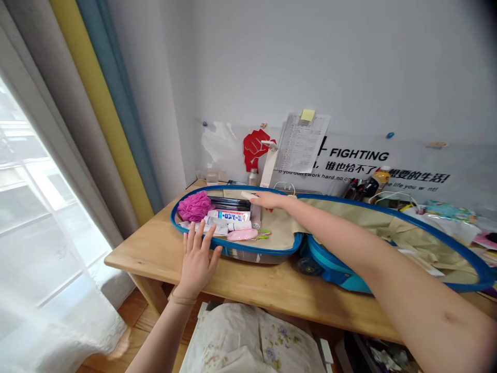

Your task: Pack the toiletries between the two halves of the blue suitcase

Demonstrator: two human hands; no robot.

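Note:
A blue-rimmed suitcase [236,252] lies opened out on the desk, its beige-lined left half holding several toiletries. My left hand [197,259] is open, fingers spread over the near rim of that half. At the far side of the same half, my right hand [268,200] pinches a small white object [249,195] whose kind I cannot make out. Below it are a purple bath puff [194,206], a toothpaste tube [229,215], white tubes [239,226], a pink oval item [242,235] and a dark case [229,203]. My right forearm crosses over the suitcase's hinge.
The wooden desk [240,290] stands against the wall. Behind the suitcase are a white lamp [269,168] and a clear bottle [253,177]. More bottles [378,181] and bags [452,220] crowd the right side. A curtain [104,103] hangs at left.

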